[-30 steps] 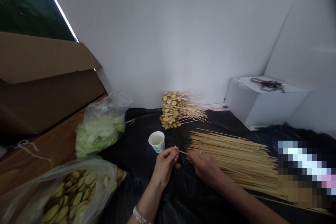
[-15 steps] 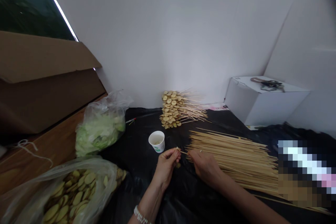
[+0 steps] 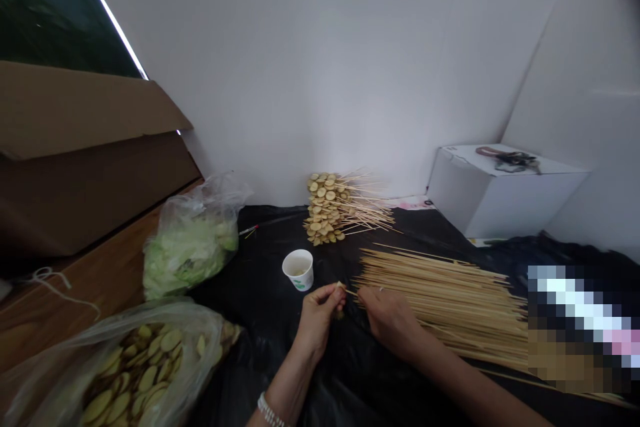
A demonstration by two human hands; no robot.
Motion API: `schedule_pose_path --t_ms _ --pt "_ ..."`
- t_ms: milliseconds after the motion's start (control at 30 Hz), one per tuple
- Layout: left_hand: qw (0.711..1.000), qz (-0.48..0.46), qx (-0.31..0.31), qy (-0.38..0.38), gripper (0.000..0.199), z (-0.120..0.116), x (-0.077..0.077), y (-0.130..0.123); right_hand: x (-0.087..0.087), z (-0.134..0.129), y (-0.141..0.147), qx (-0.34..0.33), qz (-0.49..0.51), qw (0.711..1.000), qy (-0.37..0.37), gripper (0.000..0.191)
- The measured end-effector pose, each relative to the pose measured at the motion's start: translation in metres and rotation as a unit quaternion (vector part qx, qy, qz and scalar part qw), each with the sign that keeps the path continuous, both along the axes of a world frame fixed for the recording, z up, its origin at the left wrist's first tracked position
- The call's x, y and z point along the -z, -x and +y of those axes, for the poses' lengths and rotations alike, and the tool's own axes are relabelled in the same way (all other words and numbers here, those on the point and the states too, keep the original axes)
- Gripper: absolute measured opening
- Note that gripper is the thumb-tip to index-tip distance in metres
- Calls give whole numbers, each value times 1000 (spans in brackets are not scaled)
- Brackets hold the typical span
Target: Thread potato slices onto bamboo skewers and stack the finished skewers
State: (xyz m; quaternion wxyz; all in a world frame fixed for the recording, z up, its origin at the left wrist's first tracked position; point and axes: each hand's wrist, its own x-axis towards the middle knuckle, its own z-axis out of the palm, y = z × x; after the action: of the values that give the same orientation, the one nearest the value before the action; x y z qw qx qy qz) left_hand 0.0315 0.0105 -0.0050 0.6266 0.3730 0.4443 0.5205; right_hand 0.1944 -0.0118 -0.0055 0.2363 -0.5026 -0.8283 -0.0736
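Note:
My left hand (image 3: 320,317) pinches a small potato slice (image 3: 339,285), mostly covered by the fingers. A thin wooden skewer (image 3: 351,292) runs from that slice to my right hand (image 3: 387,317), whose fingers are closed around it. Just beyond my left hand stands a white paper cup (image 3: 299,269). To the right, partly behind my right hand and forearm, lies a broad spread of loose skewers (image 3: 450,293). A pile of skewered potato slices (image 3: 326,210) rests against the wall, sticks pointing right.
An open plastic bag of potato slices (image 3: 145,367) sits at the front left, with a bag of cut greens (image 3: 193,247) behind it. Black plastic sheeting (image 3: 270,320) covers the surface. A cardboard box (image 3: 90,147) stands at left, a white box (image 3: 500,193) at right.
Almost nothing differs. Both hands stay in nearly the same place, the skewer still between them, with only slight finger movement at the slice.

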Motion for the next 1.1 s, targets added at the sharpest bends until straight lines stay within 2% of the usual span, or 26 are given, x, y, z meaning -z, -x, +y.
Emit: schedule_pose_path --t_ms 200,367,467,633,800,1100 --pt "1000 -6 9 5 34 0 3 -1 0 -1 0 -4 14 1000 -24 18" --pt "1000 -11 15 6 34 -2 3 -2 -2 1 0 4 -12 999 53 19" --pt "1000 -20 15 18 34 -1 0 -2 -2 4 -2 -1 -16 997 72 18" --pt "997 -61 -30 23 33 5 -6 3 0 9 -6 -24 48 999 12 14" --pt "996 -77 -32 30 33 5 -8 8 6 10 -9 -36 55 995 -71 24" --pt "997 -67 -22 35 35 3 -10 5 4 4 -4 -22 54 995 -78 22"
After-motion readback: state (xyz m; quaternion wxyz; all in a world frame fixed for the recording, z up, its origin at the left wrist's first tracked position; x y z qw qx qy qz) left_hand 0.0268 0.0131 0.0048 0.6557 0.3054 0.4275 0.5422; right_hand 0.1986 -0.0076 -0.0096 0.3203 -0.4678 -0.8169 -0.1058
